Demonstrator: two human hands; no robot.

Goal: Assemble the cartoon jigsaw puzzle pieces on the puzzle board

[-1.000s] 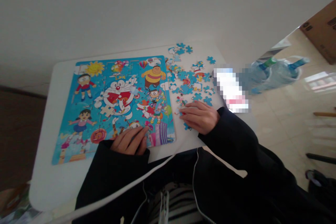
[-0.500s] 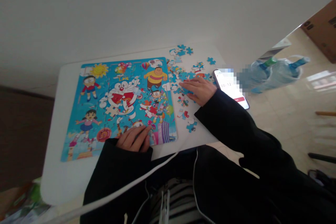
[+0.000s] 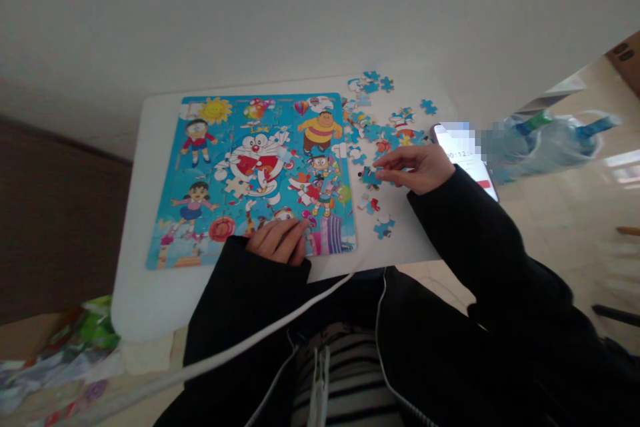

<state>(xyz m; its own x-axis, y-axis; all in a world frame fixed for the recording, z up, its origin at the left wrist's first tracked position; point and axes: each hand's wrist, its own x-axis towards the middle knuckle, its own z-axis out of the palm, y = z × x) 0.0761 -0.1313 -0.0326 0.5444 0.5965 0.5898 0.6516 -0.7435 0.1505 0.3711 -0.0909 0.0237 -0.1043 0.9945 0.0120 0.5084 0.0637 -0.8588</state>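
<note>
A blue cartoon jigsaw board (image 3: pixel 210 160) lies on a white table, many of its pieces fitted and some lying loose on its picture. My left hand (image 3: pixel 279 240) rests flat on the board's lower edge, fingers stretched out and holding nothing. To the right of the board, my right hand (image 3: pixel 420 168) has thumb and index finger pinched at a blue puzzle piece (image 3: pixel 369 176), partly hidden by the fingertips. Around it are more loose pieces: a blue one (image 3: pixel 384 228) nearer my body and a heap (image 3: pixel 404 121) beyond the hand.
A phone (image 3: pixel 465 153) showing a timer lies by the table's right edge, partly behind my right wrist. Wrapped bottles (image 3: pixel 555 143) stand beyond that edge. A white cable (image 3: pixel 265 328) crosses in front of me. The wall (image 3: pixel 280 20) borders the table's far side.
The whole view has shifted, moving the table right and up. My right hand has gone from spread over the loose pieces to a pinch at a blue piece. The left hand stays on the board.
</note>
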